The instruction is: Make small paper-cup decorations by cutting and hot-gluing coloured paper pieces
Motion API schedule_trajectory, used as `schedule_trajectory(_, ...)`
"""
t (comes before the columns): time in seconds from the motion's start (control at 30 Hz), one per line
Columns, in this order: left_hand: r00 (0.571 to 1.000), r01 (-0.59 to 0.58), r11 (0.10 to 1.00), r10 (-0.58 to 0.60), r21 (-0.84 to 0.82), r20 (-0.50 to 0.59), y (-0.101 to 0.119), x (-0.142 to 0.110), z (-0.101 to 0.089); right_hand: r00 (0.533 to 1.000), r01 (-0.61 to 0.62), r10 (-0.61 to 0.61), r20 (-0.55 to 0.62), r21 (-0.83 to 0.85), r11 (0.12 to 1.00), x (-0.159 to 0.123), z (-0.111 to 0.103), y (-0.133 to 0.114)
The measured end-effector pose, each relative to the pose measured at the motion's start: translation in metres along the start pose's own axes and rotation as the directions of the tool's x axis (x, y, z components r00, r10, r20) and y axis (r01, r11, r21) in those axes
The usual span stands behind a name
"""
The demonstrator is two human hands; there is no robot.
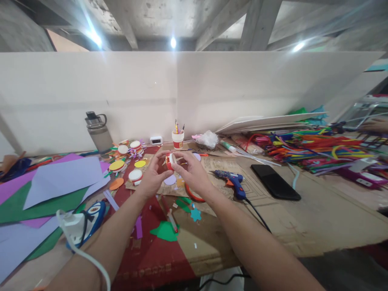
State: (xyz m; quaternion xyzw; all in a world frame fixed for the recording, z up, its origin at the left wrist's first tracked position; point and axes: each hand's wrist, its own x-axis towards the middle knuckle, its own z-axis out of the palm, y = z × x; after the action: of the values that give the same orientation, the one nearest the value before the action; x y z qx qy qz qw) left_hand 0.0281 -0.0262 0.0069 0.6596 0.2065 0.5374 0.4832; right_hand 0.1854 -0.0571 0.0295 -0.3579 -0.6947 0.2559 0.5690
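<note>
Over the middle of the table, my left hand [153,174] and my right hand [191,171] hold a small red and white paper drum [169,161] between them. The fingers of both hands curl round its edge, hiding part of it. Similar small drums lie to the left, one with a white top [135,175] and one with a yellow top [117,165]. Just below my hands are a lilac paper disc [170,180] and a red ring-shaped strip [194,195]. A blue glue gun [233,180] rests to the right of my right hand.
Coloured paper sheets [63,178] and a blue power strip [93,214] are at left. A bottle [99,135] and a pen cup [178,140] stand behind. Rightward lie a black phone [274,182] and many pipe cleaners [312,147]. A glue gun cable [257,214] crosses the cardboard.
</note>
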Motion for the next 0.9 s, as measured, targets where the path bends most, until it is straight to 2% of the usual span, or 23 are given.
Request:
schedule_trajectory(0.2,0.999,0.017,1.0,-0.018,0.01,0.041,0.0038,-0.0008,-0.0021,0.999,-0.044,0.044,-0.001,0.011,0.999,-0.0012,0.0011,-0.0025)
schedule_trajectory(0.43,0.999,0.042,0.997,-0.041,-0.059,0.019,0.0024,-0.0013,-0.0005,0.999,-0.05,0.05,-0.019,-0.014,0.999,-0.0013,0.002,-0.0044)
schedule_trajectory(0.57,0.992,0.121,0.966,-0.123,-0.228,0.007,0.0007,-0.002,0.0025,0.999,-0.051,0.051,-0.002,-0.025,0.998,-0.0013,0.0005,-0.0006)
schedule_trajectory(0.7,0.979,0.193,0.877,-0.2,-0.44,0.032,-0.0001,-0.001,0.0023,0.996,-0.084,0.083,-0.037,-0.021,0.996,-0.0016,-0.0017,0.0018)
schedule_trajectory(0.9,0.954,0.261,0.803,-0.301,-0.536,0.014,0.0008,0.001,-0.0022,0.996,-0.06,0.058,-0.073,-0.019,0.998,-0.0011,-0.0028,0.001)
